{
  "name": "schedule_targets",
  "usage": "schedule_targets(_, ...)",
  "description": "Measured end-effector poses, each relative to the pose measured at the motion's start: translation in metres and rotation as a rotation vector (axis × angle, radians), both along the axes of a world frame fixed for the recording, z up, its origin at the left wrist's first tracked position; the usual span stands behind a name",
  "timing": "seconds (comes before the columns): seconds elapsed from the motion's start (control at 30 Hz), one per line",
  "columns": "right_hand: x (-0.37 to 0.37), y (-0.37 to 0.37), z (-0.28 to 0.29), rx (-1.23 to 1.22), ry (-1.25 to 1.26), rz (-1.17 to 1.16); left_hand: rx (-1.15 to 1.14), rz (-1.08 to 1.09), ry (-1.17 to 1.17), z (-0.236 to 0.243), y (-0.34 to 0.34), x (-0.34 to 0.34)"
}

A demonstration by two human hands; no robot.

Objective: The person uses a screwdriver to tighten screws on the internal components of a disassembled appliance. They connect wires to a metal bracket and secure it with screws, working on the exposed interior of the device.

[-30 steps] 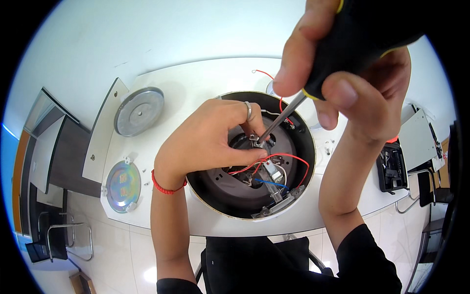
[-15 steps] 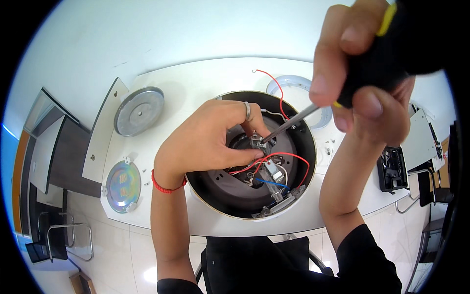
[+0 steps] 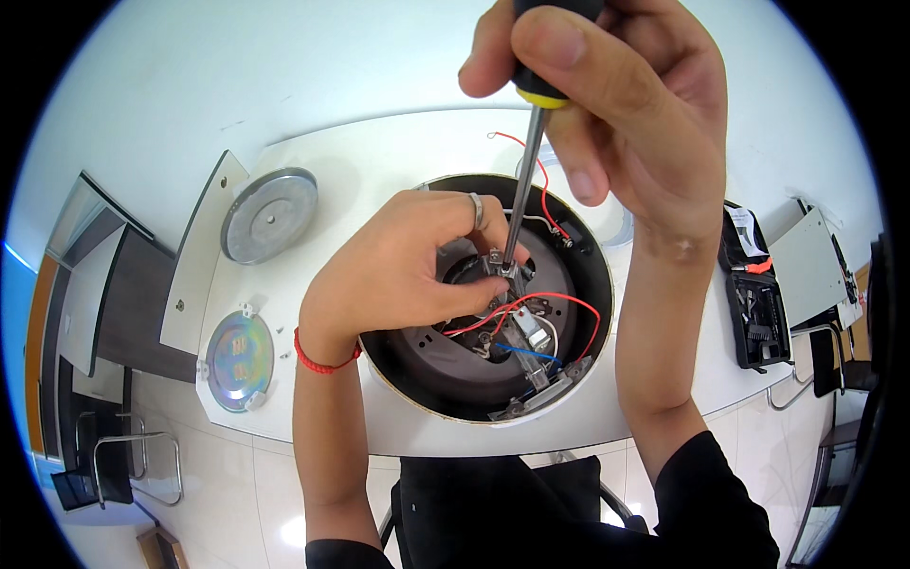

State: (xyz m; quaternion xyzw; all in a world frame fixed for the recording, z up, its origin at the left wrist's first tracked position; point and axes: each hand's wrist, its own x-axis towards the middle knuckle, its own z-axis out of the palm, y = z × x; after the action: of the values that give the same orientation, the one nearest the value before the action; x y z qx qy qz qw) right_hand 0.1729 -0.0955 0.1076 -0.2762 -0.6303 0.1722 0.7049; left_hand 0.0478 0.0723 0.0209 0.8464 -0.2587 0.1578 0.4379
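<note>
A round appliance housing (image 3: 599, 313), probably a rice cooker base turned over, lies open before me with wires and metal parts inside. My left hand (image 3: 403, 270) reaches into it from the left, thumb and fingers pinching a small metal bracket (image 3: 496, 262) near the middle. Above, my right hand (image 3: 635, 104) grips the black and yellow handle of a screwdriver (image 3: 527, 180). Its steel shaft slants down, with the tip at the bracket beside my left fingertips. A red wire (image 3: 569, 299) loops over the inner parts, and a blue wire (image 3: 526, 355) runs below it.
On the white table (image 3: 379, 142) a grey metal lid (image 3: 270, 216) and a shiny round plate (image 3: 240, 360) lie at the left. Behind my right hand is a pale ring (image 3: 621, 228), partly hidden. A black tool case (image 3: 758, 318) sits at the right edge.
My right hand has moved left with the screwdriver, which now stands much steeper over the bracket. More of the tool case shows. My left hand has barely moved.
</note>
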Motion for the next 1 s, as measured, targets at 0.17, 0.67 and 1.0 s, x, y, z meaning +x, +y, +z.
schedule_targets(0.17, 0.007, 0.006, -0.006, 0.118, -0.141, 0.103, -0.013, -0.006, -0.057, -0.001, -0.004, 0.002)
schedule_targets(0.67, 0.0, 0.003, -0.008, 0.033, -0.224, 0.044, -0.067, -0.02, -0.044, -0.004, -0.001, 0.002)
schedule_targets(1.0, 0.012, 0.009, -0.007, 0.209, -0.309, 0.025, 0.051, 0.041, -0.04, 0.005, -0.002, -0.002)
